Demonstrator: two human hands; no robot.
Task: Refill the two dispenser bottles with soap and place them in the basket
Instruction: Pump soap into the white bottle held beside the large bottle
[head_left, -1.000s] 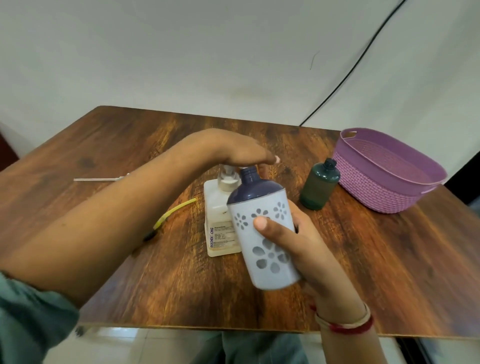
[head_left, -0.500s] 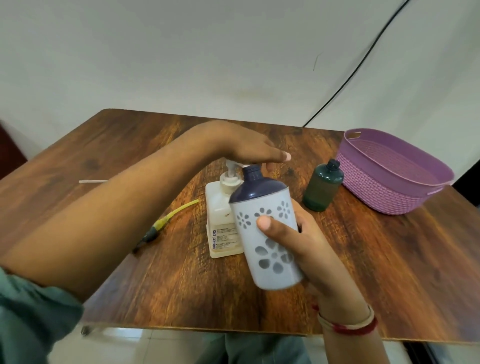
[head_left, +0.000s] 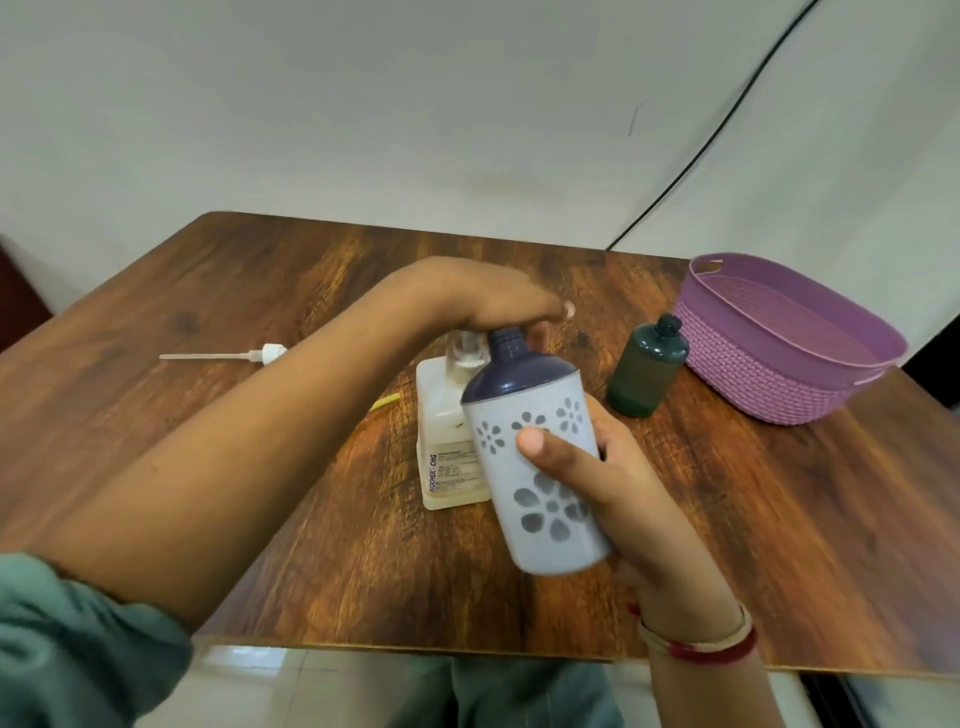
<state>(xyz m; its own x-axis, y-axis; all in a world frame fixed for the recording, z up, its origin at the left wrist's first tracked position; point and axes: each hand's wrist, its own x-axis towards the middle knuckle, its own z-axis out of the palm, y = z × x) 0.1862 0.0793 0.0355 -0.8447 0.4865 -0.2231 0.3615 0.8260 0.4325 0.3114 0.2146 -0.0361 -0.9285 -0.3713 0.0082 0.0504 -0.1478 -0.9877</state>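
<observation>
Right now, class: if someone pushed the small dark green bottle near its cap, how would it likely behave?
The green bottle stands upright and taller than wide, so it would probably tip. Its body looks round, so once down it may roll across the table. It looks like stiff plastic, unlikely to crack.

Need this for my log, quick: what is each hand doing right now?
Left hand: open, fingers straight, flat over the pump of the soap bottle.
Right hand: holding the flowered dispenser bottle.
</observation>
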